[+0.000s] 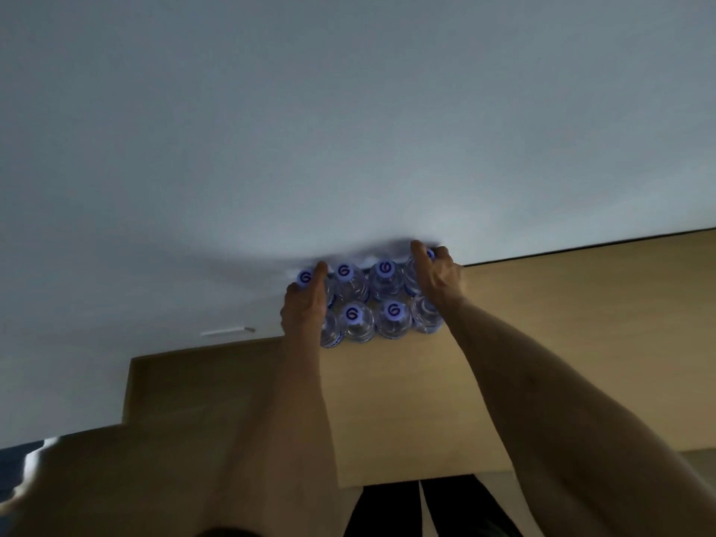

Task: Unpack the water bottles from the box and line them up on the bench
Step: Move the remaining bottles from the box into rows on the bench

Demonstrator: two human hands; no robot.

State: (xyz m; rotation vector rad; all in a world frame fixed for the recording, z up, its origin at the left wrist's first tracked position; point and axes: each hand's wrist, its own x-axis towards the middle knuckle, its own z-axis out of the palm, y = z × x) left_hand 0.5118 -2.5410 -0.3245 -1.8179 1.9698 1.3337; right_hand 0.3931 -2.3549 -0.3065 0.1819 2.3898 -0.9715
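Near: both forearms reach out over wooden desk (542,343). I see water bottles (358,321) standing upright, two rows of four, at desk's far edge against white wall (348,110). Left hand (304,304) grip curled round far-left bottle (306,279). Right hand (436,275) grip curled round far-right bottle (412,282).
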